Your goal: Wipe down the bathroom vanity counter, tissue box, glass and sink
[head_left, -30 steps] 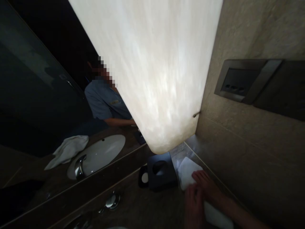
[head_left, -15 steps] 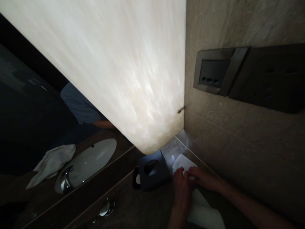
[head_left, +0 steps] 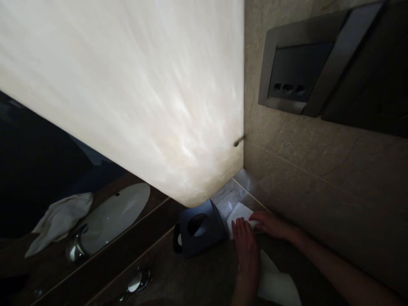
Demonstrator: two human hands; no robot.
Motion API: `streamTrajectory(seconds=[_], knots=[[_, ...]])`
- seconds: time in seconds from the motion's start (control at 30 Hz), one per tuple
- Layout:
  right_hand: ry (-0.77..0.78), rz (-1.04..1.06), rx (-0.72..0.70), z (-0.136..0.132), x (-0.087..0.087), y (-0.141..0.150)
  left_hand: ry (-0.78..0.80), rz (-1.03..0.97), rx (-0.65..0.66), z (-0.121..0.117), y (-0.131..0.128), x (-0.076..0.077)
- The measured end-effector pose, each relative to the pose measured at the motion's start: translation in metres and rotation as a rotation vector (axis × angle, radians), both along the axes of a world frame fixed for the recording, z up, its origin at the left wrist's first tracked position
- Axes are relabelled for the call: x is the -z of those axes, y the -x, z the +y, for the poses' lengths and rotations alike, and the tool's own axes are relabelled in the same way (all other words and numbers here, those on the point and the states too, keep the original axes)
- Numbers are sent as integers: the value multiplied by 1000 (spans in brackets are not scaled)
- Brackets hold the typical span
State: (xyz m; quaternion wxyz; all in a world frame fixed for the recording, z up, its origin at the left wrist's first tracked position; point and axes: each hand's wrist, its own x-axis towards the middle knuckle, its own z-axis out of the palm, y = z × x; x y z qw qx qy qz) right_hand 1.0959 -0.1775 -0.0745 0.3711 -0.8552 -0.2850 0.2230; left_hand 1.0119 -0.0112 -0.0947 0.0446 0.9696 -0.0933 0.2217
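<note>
A white folded towel lies on the dark stone counter in the corner by the wall. My left hand rests flat on it, fingers stretched toward the far end. My right hand lies on the towel's far end, fingers curled over the fold. A dark square tissue box with a round opening stands just left of both hands.
A lit pale panel hangs above the counter. The mirror at left reflects a white basin, a tap and a crumpled white cloth. A metal socket plate sits on the beige tiled wall at right.
The view has swung right and closer to the corner. Both hands have slid along the towel toward its far end by the tissue box. The reflected person has left the mirror view.
</note>
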Motion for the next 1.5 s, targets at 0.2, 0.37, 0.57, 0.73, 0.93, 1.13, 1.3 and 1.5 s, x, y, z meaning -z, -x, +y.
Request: streamTrajectory(seconds=[0.2, 0.37, 0.57, 0.73, 0.93, 1.13, 1.3, 1.5], knots=[[83, -531, 291, 29, 28, 10, 206, 206, -144, 9, -34, 0], [75, -670, 300, 44, 55, -13, 165, 130, -180, 7, -48, -8], [38, -641, 413, 45, 33, -13, 188, 335, -169, 9, -67, -13], [-292, -708, 352, 21, 24, 136, 164, 495, -213, 11, -95, -31], [7, -323, 123, -1, 5, 185, 154, 530, -88, 3, -59, -41], [144, -221, -120, 7, -12, 163, 229, 614, -7, 5, -3, -47], [18, -149, -146, -12, -19, 153, 379, 633, 8, 9, 23, -54], [-42, -217, -77, -10, -16, 139, 410, 611, 68, 9, 43, -61]])
